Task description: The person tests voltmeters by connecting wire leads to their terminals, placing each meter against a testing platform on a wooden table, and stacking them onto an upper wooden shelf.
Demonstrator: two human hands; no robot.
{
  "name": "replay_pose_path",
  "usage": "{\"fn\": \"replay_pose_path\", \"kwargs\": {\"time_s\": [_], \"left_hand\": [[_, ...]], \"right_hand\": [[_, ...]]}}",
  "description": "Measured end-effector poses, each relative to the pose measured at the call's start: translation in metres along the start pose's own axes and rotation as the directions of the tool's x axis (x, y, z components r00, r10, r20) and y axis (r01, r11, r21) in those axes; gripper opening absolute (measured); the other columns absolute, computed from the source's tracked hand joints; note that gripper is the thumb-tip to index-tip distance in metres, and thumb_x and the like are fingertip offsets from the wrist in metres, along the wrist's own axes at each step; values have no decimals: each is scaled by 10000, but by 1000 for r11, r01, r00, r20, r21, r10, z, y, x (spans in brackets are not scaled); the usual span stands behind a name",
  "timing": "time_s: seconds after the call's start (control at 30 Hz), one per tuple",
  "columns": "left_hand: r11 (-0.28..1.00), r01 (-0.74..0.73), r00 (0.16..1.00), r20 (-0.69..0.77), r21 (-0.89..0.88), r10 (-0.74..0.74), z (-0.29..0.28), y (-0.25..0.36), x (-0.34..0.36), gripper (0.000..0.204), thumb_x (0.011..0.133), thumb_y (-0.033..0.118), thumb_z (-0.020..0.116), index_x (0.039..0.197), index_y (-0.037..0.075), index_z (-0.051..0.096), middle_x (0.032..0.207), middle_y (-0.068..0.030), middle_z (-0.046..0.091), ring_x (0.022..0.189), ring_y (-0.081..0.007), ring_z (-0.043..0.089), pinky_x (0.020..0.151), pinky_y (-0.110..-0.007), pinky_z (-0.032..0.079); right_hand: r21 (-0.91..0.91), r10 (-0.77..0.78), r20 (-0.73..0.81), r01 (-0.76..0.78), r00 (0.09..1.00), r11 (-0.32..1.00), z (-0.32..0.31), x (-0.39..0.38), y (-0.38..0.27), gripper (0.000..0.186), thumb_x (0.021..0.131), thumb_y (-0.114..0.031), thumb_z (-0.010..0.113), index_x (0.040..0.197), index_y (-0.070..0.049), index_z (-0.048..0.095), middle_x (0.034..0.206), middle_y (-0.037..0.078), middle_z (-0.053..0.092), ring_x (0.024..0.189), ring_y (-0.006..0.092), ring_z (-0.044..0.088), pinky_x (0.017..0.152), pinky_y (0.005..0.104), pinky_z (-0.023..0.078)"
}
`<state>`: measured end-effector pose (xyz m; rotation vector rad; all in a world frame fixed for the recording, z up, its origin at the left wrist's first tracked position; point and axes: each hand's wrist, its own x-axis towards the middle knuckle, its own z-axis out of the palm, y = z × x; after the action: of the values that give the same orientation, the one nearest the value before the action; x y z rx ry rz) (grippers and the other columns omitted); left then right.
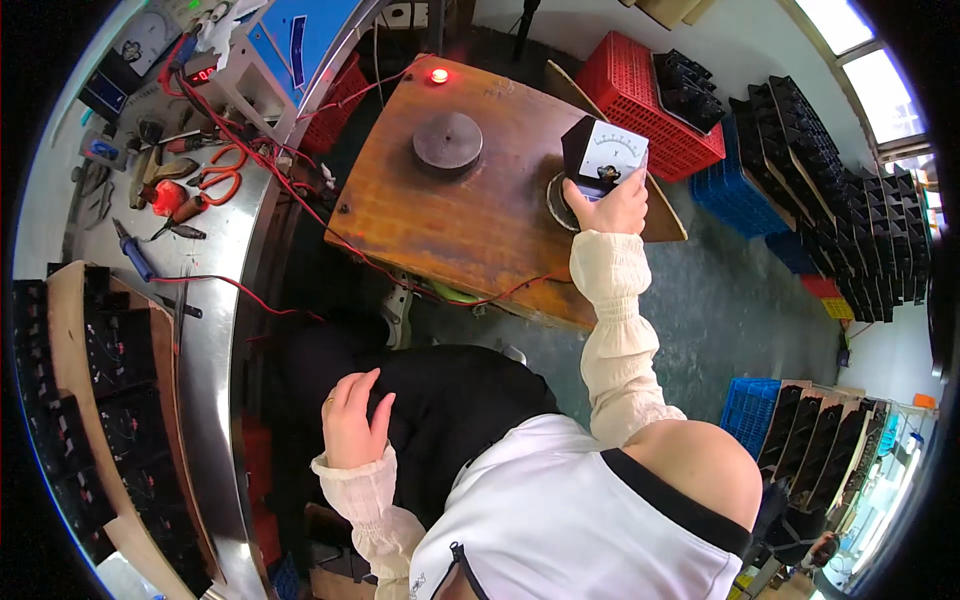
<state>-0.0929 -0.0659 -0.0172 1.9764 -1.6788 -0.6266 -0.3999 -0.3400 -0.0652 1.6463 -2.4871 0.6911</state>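
I wear ruched cream oversleeves [615, 335], a white top [570, 525] at five o'clock with black armhole trim [675, 502] and a dark zipper [463, 562], black bottoms [450, 400], and a ring [330, 401] at eight o'clock.

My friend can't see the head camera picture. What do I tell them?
A right hand holds a meter over a wooden table with a dark disc and glowing red light. The left hand is empty; tools lie on a shiny bench at left.
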Motion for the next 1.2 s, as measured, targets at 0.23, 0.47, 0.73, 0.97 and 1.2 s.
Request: {"fn": "replay_pose_path", "kwargs": {"time_s": [0.23, 0.47, 0.73, 0.97, 1.2], "left_hand": [[1000, 7, 1000, 13, 29, -8, 0, -4, -4, 373, 851, 159, 733, 1196, 43, 653, 1127, -140, 643, 1013, -343, 619, 911, -433, 471], [1000, 16, 1000, 18, 25, -17, 2, -9, -9, 390, 852, 168, 734, 1210, 43, 646, 1146, -149, 640, 1027, -352, 618, 910, -435, 476], [999, 50, 998, 23, 12, -50, -1, -9, -10, 392, 854, 139, 727, 1217, 19, 638, 1154, -179, 638, 1037, -374, 622, 911, -430, 489], [995, 102, 994, -27, 14, -101, -4, -27, -35, 409, 842, 129, 739, 1215, -1, 634, 1145, -199, 634, 1033, -384, 623, 898, -426, 505], [988, 155, 969, -196, 10, -150, -12, -32, -54, 385, 837, 167, 738, 1188, 35, 650, 1122, -164, 641, 1018, -362, 628, 898, -441, 506]], "right_hand": [[32, -76, -13, 77, 997, 997, 1, 3, 9, 1198, 601, -565, 851, 1463, 69, 311, 1258, 274, 535, 1142, 431, 560, 957, 509, 481], [28, -78, 23, 78, 997, 997, 0, 2, 9, 1224, 611, -559, 845, 1499, 57, 271, 1300, 282, 536, 1170, 414, 566, 1006, 489, 465], [40, -73, 12, 72, 997, 997, -1, 7, 11, 1223, 599, -559, 852, 1486, 66, 287, 1309, 279, 525, 1168, 424, 560, 988, 495, 471], [53, -32, 89, 28, 996, 998, -6, 6, -9, 1198, 585, -539, 869, 1479, 33, 311, 1354, 277, 520, 1186, 452, 561, 998, 522, 472], [79, -188, -70, 193, 980, 978, 14, 23, 32, 1106, 629, -561, 872, 1367, 127, 422, 1228, 334, 588, 1137, 473, 588, 1003, 520, 468]]}}
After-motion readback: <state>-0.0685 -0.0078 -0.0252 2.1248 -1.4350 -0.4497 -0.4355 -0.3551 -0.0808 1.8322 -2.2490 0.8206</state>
